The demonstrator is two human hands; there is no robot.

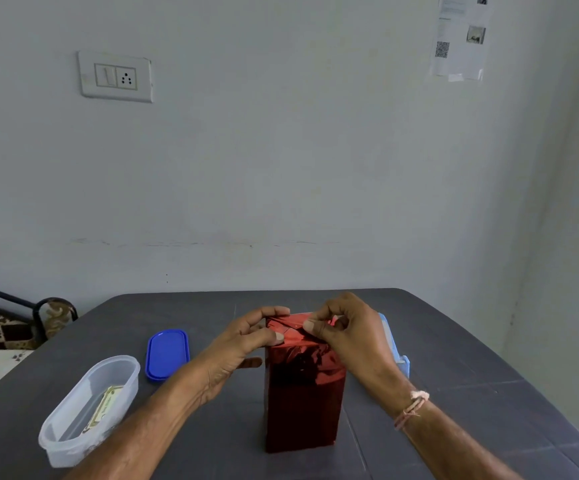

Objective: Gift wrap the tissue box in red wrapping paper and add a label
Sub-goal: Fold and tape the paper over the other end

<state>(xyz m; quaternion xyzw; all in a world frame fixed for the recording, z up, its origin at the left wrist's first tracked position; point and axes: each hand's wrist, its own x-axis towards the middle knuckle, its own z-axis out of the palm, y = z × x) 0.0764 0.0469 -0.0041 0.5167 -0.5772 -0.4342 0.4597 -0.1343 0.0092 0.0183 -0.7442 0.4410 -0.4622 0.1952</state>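
The tissue box, covered in shiny red wrapping paper, stands on end in the middle of the dark table. Its top end shows folded red flaps. My left hand holds the top left edge, thumb pressing the front of the fold and fingers curled over the back. My right hand pinches the paper flap at the top right with fingertips and thumb. A card that may be the label lies inside the clear tub.
A clear plastic tub sits at the front left, its blue lid behind it. A light blue object stands right of the box, partly hidden by my right hand. A bed lies beyond the table's left edge.
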